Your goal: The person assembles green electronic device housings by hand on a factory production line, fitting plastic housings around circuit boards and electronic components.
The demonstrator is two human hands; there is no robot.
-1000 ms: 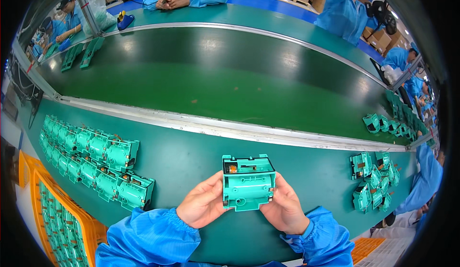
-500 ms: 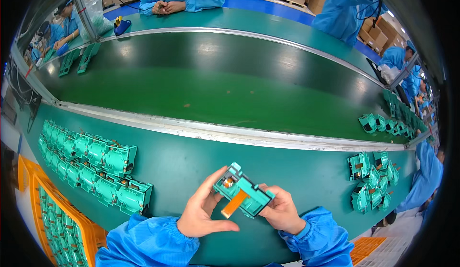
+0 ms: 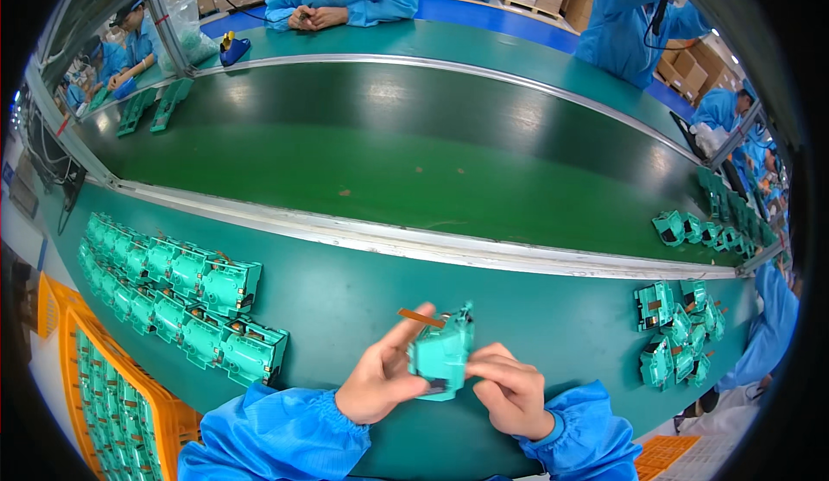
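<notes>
My left hand (image 3: 380, 382) grips a green plastic housing (image 3: 442, 356) above the near worktable, thumb on its near side and index finger behind it. The housing is tilted, with its smooth curved face toward me. From its upper left sticks out an orange flat ribbon cable (image 3: 420, 318). My right hand (image 3: 511, 388) is at the right edge of the housing, fingers bent and pressed together, with the fingertips against that edge. What lies right under those fingertips is partly hidden.
Rows of similar housings (image 3: 203, 338) stand at left, a smaller group (image 3: 682, 330) at right. An orange crate (image 3: 138, 377) of housings sits lower left. Beyond a pale rail (image 3: 345, 232) runs a green conveyor belt (image 3: 389, 170) bearing more green parts. Several people in blue work around it.
The housing has been turned over, from its open side with the cable to its curved face. The cable now points to the upper left. My right hand has shifted its hold.
</notes>
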